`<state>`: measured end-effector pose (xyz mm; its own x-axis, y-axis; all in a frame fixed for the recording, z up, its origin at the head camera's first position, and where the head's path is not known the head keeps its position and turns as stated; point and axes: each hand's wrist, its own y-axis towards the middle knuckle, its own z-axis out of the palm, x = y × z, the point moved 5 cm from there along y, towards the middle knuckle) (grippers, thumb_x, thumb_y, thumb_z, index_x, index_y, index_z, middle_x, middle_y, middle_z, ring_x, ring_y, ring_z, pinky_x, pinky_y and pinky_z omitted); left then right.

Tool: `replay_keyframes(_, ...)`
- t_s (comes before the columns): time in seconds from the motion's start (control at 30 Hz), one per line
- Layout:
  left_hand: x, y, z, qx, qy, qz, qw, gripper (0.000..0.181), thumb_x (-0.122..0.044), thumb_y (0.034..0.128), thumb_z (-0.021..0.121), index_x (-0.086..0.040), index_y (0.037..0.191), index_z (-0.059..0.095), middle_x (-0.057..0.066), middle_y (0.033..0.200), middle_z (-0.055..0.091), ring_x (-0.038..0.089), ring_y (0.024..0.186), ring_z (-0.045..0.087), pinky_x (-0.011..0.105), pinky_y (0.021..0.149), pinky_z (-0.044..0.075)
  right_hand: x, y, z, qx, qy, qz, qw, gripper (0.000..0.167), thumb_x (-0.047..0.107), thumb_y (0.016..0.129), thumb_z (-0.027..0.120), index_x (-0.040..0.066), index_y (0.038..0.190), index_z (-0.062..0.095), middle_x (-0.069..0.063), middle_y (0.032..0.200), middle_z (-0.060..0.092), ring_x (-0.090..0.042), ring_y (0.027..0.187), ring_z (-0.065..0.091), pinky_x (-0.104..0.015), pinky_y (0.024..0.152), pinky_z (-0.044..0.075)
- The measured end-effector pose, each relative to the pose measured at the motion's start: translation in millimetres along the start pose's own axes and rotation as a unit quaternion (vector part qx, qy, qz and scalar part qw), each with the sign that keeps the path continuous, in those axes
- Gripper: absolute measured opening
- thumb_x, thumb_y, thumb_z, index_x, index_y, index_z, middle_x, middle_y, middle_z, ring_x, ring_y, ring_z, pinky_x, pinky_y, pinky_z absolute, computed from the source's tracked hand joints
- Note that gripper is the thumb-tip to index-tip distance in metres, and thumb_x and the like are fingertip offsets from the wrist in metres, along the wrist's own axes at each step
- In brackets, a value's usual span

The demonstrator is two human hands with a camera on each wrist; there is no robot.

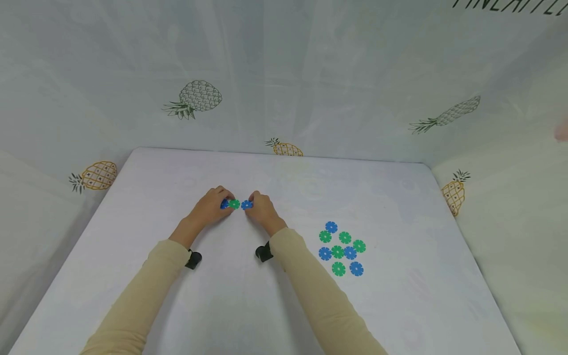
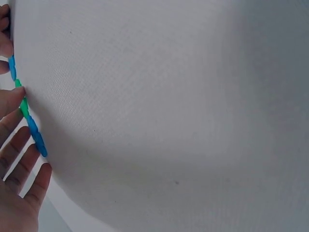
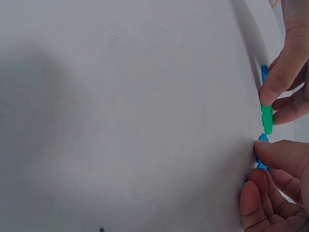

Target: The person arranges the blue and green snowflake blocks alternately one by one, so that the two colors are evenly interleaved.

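Far left: yellow pineapple print (image 1: pixel 99 175) on the pale backdrop (image 1: pixel 310 74), beyond the white tabletop (image 1: pixel 412 222). Next my left sleeve (image 1: pixel 128 301), beige, with a black wrist device (image 1: pixel 193 260) just below the cuff. My left hand (image 1: pixel 207 206) is toward the back of the table, thumb and finger pinching the green disc (image 1: pixel 233 204); in the left wrist view the other fingers spread beside the left blue disc (image 1: pixel 225 203). That blue one sits against the green, the two in line, look joined; the hand partly hides it. All held discs have notched rims.

Then the right blue disc (image 1: pixel 246 204), just beside the green, thin gap from the head view. My right hand (image 1: pixel 265 213) has it clamped between thumb and finger, other fingers curled in. Hands close but apart. Below it a second black device (image 1: pixel 264 252), then my right sleeve (image 1: pixel 306 266), also beige.

Right of that sleeve, nine loose discs (image 1: pixel 338 252) in a loose cluster on the table, four blue, five green: one blue at the top, a blue-green-blue row lower down, one green and one blue lowest, greens elsewhere. Far right: another yellow pineapple (image 1: pixel 453 196).
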<state>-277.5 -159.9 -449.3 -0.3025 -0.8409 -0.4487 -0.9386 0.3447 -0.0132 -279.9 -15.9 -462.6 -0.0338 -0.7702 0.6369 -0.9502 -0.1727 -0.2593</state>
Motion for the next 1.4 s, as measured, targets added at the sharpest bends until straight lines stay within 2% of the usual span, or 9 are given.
replay_keyframes(0.47,0.1,-0.4,-0.3,0.005,0.000,0.000,1.0000,0.032,-0.015,0.0834,0.067,-0.003,0.112,0.059,0.015,0.115,0.054,0.033,0.109,0.048,0.048,0.095,0.042,0.4,2.6,2.0,-0.005,-0.008,-0.001,1.0000,0.031,0.015,0.089,0.062,0.008,0.117,0.053,-0.009,0.109,0.063,-0.014,0.089,0.057,-0.028,0.084,0.050)
replay_keyframes(1.03,1.5,0.7,0.5,0.007,0.003,0.002,1.0000,0.031,-0.014,0.0831,0.068,-0.003,0.111,0.060,0.015,0.115,0.054,0.033,0.108,0.048,0.047,0.094,0.043,1.2,1.5,1.0,-0.010,-0.009,-0.005,0.9999,0.030,0.015,0.089,0.061,0.008,0.117,0.055,-0.009,0.106,0.065,-0.014,0.086,0.056,-0.027,0.082,0.051)
replay_keyframes(1.4,2.4,1.6,0.7,0.006,0.001,0.001,1.0000,0.031,-0.014,0.0828,0.068,-0.003,0.111,0.060,0.015,0.115,0.054,0.033,0.107,0.048,0.047,0.094,0.043,2.0,1.4,1.1,-0.011,-0.006,-0.004,0.9999,0.030,0.015,0.089,0.061,0.009,0.117,0.056,-0.009,0.109,0.065,-0.014,0.089,0.058,-0.028,0.084,0.050)
